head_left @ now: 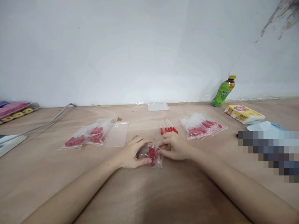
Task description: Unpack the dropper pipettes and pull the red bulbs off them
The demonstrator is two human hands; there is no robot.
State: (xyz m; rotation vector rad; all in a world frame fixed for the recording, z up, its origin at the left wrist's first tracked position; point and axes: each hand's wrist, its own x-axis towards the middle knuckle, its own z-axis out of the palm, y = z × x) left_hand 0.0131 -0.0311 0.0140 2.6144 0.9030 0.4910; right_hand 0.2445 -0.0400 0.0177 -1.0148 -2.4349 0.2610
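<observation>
A clear zip bag (159,161) with several red-handled pieces (152,152) inside lies on the table between my hands. My left hand (134,152) is curled round its left side, thumb in front and fingers behind. My right hand (174,146) pinches the bag's right edge between thumb and fingers. Just beyond my right hand, several thin tools with red handles (169,129) lie in a row, their slim shafts pointing to the wall. The exact kind of these tools is too small to tell.
Filled bags lie at left (97,134) and right (203,126). Flat bags rest left of centre (118,133) and by the wall (158,106). A green bottle (221,93) leans near a yellow pack (244,113). A grey cable (49,121) crosses the left side.
</observation>
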